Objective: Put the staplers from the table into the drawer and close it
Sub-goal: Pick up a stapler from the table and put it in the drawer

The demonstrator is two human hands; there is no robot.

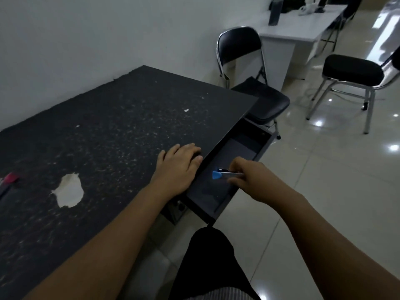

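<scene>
A dark speckled table (112, 135) has its drawer (236, 152) pulled open on the right side. My right hand (253, 178) holds a small stapler (223, 174) with a blue end and metal body just above the drawer's inside. My left hand (179, 165) lies flat on the table top at the edge beside the drawer, and whether anything is under it cannot be seen. A red and black object (9, 180), possibly another stapler, lies at the table's far left edge, blurred.
A white worn patch (69, 190) marks the table top. A black folding chair (255, 83) stands right behind the open drawer. A second black chair (352, 83) and a white desk (298, 27) stand further right on the glossy tiled floor.
</scene>
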